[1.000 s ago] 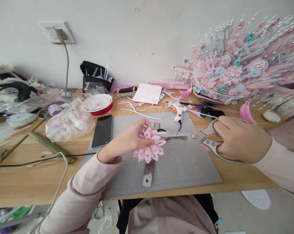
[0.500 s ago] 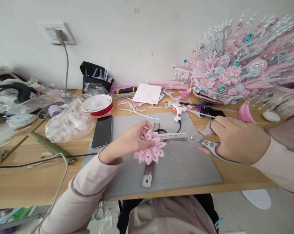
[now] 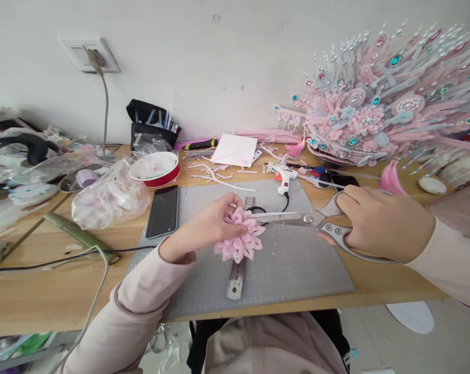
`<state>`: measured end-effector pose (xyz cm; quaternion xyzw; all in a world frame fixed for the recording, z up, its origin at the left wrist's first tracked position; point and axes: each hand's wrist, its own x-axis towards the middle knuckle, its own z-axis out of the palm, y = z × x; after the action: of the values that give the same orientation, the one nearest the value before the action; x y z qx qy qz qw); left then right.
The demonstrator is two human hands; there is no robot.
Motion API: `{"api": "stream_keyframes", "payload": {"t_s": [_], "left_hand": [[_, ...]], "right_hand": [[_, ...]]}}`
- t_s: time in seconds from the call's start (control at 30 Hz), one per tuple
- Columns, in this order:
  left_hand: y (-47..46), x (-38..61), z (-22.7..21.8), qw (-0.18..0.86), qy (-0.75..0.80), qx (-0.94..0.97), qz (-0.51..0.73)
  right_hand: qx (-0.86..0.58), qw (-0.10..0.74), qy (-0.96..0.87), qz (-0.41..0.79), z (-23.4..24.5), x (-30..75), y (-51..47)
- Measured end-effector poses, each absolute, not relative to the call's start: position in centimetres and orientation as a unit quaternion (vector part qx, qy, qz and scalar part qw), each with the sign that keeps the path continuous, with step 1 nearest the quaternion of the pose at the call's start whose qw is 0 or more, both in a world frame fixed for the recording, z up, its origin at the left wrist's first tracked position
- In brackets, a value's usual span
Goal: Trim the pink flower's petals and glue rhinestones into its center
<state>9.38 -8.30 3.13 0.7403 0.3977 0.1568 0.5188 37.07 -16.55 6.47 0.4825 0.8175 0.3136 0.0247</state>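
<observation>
A fluffy pink flower [image 3: 240, 245] with many looped petals is pinched in my left hand [image 3: 217, 226], thumb across its middle. My right hand [image 3: 385, 223] grips the handles of large metal scissors [image 3: 307, 219]. Their blades point left and reach the flower's right-hand petals; the tips are hidden at the petals. Below the flower a steel ruler [image 3: 236, 280] lies on the grey cutting mat [image 3: 297, 265], its middle covered by flower and hand. Behind the blades, small black-handled scissors [image 3: 257, 210] are partly hidden.
A white glue gun [image 3: 284, 179] lies at the mat's back edge, a phone [image 3: 162, 212] on its left. Further left are a red-sided round tub [image 3: 157, 174], plastic bags [image 3: 110, 195] and a green tube [image 3: 81, 236]. A jewelled pink headdress [image 3: 375, 104] stands at back right.
The scissor blades have drawn closer together at the flower's right edge. Both hands stay almost in place, and the flower is still held.
</observation>
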Motion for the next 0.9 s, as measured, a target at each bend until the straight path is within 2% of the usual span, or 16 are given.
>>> {"api": "stream_keyframes", "payload": {"t_s": [0.23,0.43,0.57,0.8,0.9], "left_hand": [[-8.2,9.3,2.9,0.53,0.402,0.729,0.162],[-8.2,9.3,3.0,0.534,0.406,0.72,0.177],[-8.1,9.2,3.0,0.556,0.401,0.704,0.186],[-8.0,9.1,3.0,0.567,0.397,0.697,0.188],[-7.9,9.1,2.8,0.569,0.393,0.696,0.195]], "right_hand": [[0.52,0.063,0.817,0.24,6.1,37.0,-16.5],[0.537,0.048,0.799,0.264,6.4,37.0,-16.6],[0.561,0.061,0.791,0.237,6.4,36.9,-16.6],[0.604,0.026,0.773,0.194,5.4,37.5,-16.0],[0.652,-0.034,0.75,0.106,4.8,37.7,-15.5]]}}
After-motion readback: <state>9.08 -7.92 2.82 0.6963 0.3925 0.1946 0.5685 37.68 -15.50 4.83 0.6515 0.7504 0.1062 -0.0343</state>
